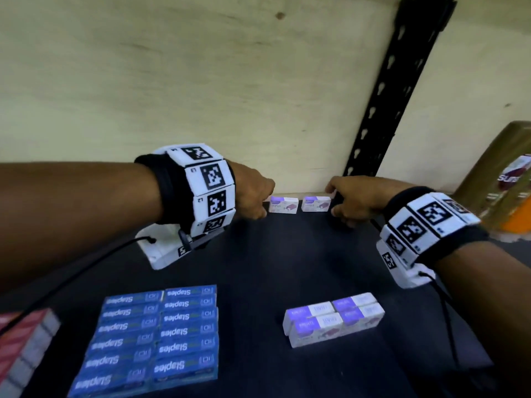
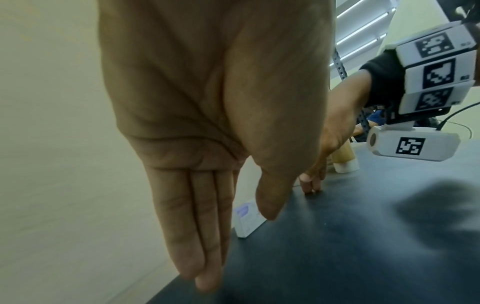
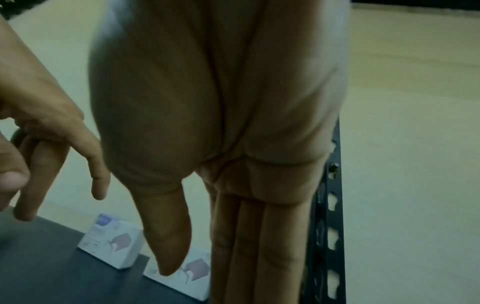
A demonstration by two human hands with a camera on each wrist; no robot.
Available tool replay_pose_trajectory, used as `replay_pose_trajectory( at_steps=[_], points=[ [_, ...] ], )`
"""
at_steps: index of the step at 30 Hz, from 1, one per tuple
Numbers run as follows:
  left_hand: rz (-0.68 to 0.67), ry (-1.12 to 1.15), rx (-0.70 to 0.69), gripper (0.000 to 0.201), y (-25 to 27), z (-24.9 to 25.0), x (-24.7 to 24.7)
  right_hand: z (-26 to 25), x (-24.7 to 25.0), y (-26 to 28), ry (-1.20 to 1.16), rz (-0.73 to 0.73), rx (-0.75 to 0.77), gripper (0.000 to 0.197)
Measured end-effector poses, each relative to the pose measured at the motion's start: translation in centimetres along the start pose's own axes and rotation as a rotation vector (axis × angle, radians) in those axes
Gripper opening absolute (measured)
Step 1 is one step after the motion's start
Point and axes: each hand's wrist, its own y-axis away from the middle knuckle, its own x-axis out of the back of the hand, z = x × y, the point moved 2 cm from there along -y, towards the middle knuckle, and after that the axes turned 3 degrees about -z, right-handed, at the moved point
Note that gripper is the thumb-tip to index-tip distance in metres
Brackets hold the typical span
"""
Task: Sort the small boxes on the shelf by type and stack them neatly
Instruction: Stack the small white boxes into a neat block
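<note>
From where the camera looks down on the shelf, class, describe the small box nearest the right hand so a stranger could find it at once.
Start at the black slotted post against the pale back wall. At its foot, two small white-and-purple boxes stand side by side on the dark shelf. The right-hand box is the one: it is nearer the post, right beside the right hand, unlike its twin by the left hand.
</note>
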Motion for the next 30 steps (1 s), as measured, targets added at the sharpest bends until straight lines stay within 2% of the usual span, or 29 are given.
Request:
replay_pose_trajectory(
  at_steps=[4,8,9,12,14,16,19,22,25,29,30],
  points=[
    [0.014,0.048,-0.025,0.044,-1.9,-0.3,-0.2,-0.1,0.3,-1.4,-0.127,-0.074,-0.001,0.048],
    [0.149,0.029,-0.061,0.008,-3.3,0.0,-0.5,-0.4,0.6,-2.0,-0.134,-0.136,-0.015,0.041],
    [0.169,0.023,-0.072,0.006,-3.5,0.1,-0.5,-0.4,0.6,-2.0,-0.118,-0.143,-0.017,0.038],
    [0.177,0.008,-0.093,0.029,-4.5,0.2,-0.5,-0.5,0.7,-2.1,-0.106,-0.162,-0.019,0.029],
    [0.171,-0.005,-0.102,0.036,-4.8,0.4,-0.4,-0.6,0.7,-2.1,-0.083,-0.165,-0.011,0.025],
    [0.133,-0.016,-0.105,0.032,-4.9,0.8,0.0,-0.5,0.7,-2.1,-0.065,-0.149,-0.004,0.023],
    [0.039,-0.032,-0.089,0.011,-4.5,1.2,0.7,-0.3,0.7,-2.2,-0.048,-0.122,0.0,0.02],
    [0.096,-0.035,-0.102,0.015,-4.3,1.4,0.5,-0.2,0.7,-2.3,-0.068,-0.127,-0.004,0.017],
    [0.169,-0.059,-0.118,0.006,-3.7,1.4,0.2,-0.1,0.8,-2.2,-0.095,-0.124,0.001,0.015],
    [0.013,-0.026,-0.075,0.022,-2.9,1.5,0.6,-0.4,0.7,-1.6,-0.062,-0.133,0.005,0.019],
    [0.012,-0.02,-0.07,0.02,-2.5,1.5,0.5,-0.5,0.7,-1.2,-0.057,-0.139,0.008,0.02]
  ],
)
